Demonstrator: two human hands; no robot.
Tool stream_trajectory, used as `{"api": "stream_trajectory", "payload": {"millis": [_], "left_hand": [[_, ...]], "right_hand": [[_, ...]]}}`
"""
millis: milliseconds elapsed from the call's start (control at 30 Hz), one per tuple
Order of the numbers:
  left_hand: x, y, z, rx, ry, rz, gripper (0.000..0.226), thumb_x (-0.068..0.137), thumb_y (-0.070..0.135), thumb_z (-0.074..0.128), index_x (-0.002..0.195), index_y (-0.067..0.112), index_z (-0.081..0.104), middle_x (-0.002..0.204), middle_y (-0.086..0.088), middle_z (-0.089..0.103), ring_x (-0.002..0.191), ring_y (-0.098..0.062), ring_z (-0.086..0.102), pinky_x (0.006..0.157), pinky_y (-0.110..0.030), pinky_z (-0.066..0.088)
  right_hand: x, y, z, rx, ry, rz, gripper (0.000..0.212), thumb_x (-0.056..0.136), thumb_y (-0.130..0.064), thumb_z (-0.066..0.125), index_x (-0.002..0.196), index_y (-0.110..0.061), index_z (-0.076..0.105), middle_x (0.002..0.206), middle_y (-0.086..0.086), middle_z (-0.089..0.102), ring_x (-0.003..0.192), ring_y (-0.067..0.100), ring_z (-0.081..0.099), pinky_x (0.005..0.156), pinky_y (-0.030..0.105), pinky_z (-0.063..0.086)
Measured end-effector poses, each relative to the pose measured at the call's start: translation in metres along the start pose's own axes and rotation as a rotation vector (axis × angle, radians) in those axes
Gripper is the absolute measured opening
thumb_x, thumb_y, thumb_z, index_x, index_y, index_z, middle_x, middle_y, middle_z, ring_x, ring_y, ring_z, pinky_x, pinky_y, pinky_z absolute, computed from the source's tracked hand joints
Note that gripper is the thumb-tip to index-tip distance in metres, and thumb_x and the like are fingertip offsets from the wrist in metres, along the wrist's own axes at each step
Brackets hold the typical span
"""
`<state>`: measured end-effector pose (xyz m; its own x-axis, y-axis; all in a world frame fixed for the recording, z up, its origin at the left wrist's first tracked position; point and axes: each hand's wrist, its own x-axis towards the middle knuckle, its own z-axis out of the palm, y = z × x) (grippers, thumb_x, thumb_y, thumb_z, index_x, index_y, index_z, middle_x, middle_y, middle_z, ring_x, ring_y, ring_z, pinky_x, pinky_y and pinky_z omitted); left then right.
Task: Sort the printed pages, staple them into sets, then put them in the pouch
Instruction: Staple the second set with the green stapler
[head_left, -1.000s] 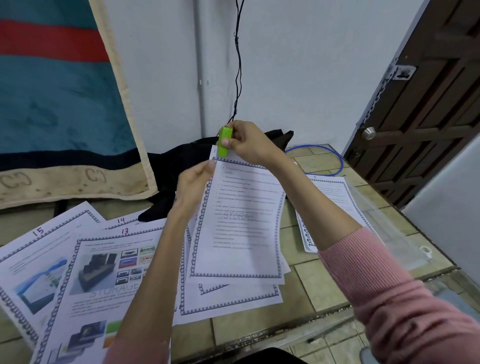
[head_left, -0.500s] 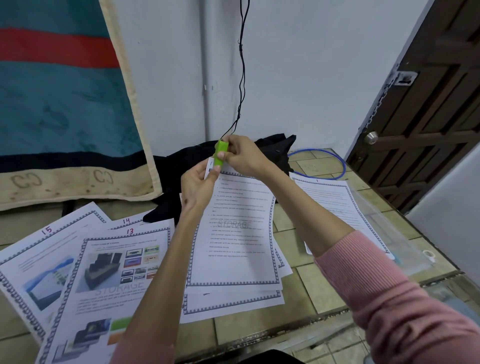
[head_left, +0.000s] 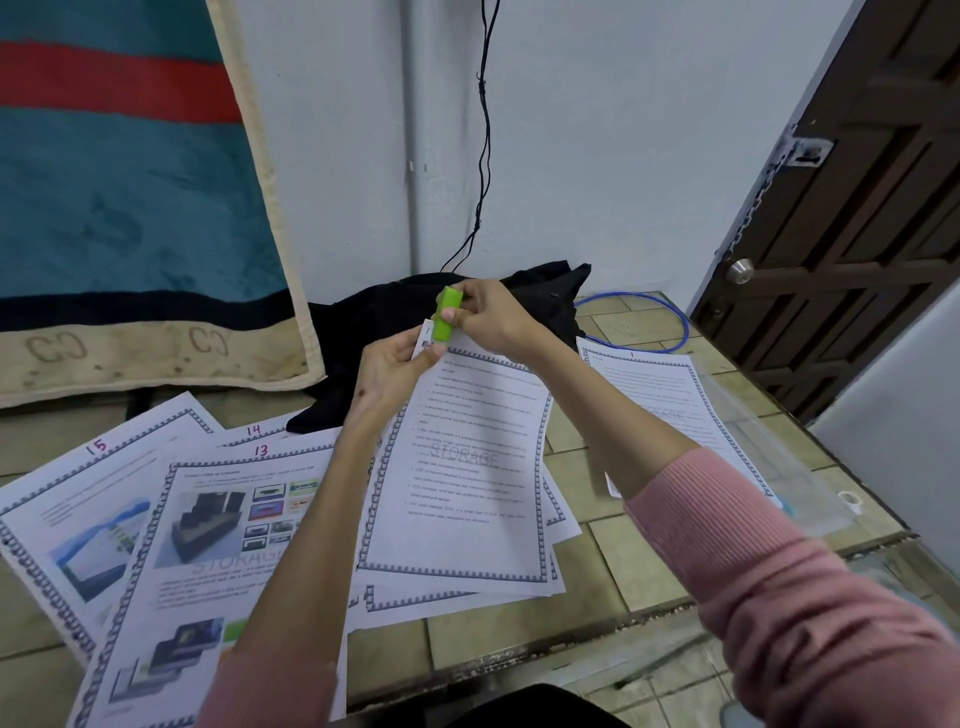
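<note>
A set of printed text pages (head_left: 467, 467) is lifted at its top edge above the tiled table. My left hand (head_left: 392, 364) pinches the set's top left corner. A small green stapler (head_left: 448, 315) sits clamped over that corner, with my right hand (head_left: 493, 317) gripping it from the right. Loose pages marked 13 (head_left: 218, 540), 14 (head_left: 254, 430) and 15 (head_left: 83, 509) lie at the left. Another page marked 1 (head_left: 654, 400) lies at the right, partly under the clear plastic pouch (head_left: 769, 457).
A black cloth (head_left: 374, 332) is heaped at the back against the white wall, with a black cable (head_left: 485, 130) hanging above it. A blue cable loop (head_left: 670, 322) lies at the back right. A dark wooden door (head_left: 857, 234) stands right, a blanket (head_left: 130, 197) hangs left.
Both hands with the stapler and the page corner have lowered in view. My left hand has slid up from the page's left edge to pinch the top corner beside the stapler.
</note>
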<state>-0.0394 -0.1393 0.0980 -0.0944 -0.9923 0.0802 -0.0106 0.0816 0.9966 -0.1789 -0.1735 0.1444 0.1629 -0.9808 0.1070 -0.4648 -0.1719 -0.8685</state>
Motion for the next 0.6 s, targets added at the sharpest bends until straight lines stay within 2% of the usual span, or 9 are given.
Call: {"api": "stream_trajectory", "payload": {"millis": [67, 133, 200, 400, 600], "left_hand": [[-0.001, -0.004, -0.005, 0.077, -0.083, -0.041, 0.02, 0.09, 0.011, 0.06, 0.108, 0.009, 0.066, 0.075, 0.012, 0.072, 0.067, 0.003, 0.068, 0.062, -0.013, 0.054], [-0.002, -0.007, -0.006, 0.148, -0.101, -0.075, 0.01, 0.091, 0.015, 0.059, 0.091, 0.012, 0.069, 0.064, 0.015, 0.07, 0.061, 0.003, 0.067, 0.057, -0.013, 0.051], [-0.004, -0.008, -0.005, 0.169, -0.08, -0.08, 0.015, 0.091, 0.018, 0.058, 0.079, 0.017, 0.067, 0.06, 0.014, 0.069, 0.058, 0.003, 0.066, 0.054, -0.013, 0.05], [-0.006, -0.007, 0.001, 0.141, -0.104, -0.101, 0.015, 0.093, 0.022, 0.055, 0.086, 0.013, 0.066, 0.08, 0.0, 0.07, 0.068, -0.009, 0.067, 0.058, -0.016, 0.055], [-0.006, -0.012, -0.001, 0.15, -0.113, -0.138, 0.017, 0.094, 0.025, 0.055, 0.083, 0.021, 0.066, 0.086, -0.002, 0.071, 0.081, -0.019, 0.069, 0.077, -0.033, 0.055]], "right_hand": [[0.001, 0.001, 0.0, 0.003, 0.004, 0.02, 0.02, 0.091, -0.007, 0.057, 0.109, 0.001, 0.06, 0.093, 0.005, 0.063, 0.094, 0.015, 0.059, 0.097, 0.034, 0.046], [0.0, 0.002, -0.001, 0.014, -0.01, 0.02, 0.021, 0.091, -0.007, 0.057, 0.11, 0.001, 0.059, 0.09, 0.002, 0.063, 0.092, 0.015, 0.059, 0.096, 0.034, 0.047], [-0.001, 0.003, -0.002, 0.038, -0.032, 0.021, 0.022, 0.092, -0.008, 0.055, 0.112, 0.002, 0.057, 0.088, 0.0, 0.063, 0.09, 0.014, 0.06, 0.093, 0.032, 0.048], [-0.003, 0.009, -0.001, 0.091, -0.009, 0.012, 0.017, 0.093, -0.005, 0.053, 0.109, -0.002, 0.055, 0.101, 0.009, 0.062, 0.096, 0.017, 0.06, 0.094, 0.031, 0.048], [-0.005, 0.015, -0.005, 0.159, -0.066, 0.05, 0.027, 0.094, -0.008, 0.051, 0.12, 0.001, 0.053, 0.105, 0.008, 0.061, 0.102, 0.018, 0.059, 0.098, 0.032, 0.046]]}}
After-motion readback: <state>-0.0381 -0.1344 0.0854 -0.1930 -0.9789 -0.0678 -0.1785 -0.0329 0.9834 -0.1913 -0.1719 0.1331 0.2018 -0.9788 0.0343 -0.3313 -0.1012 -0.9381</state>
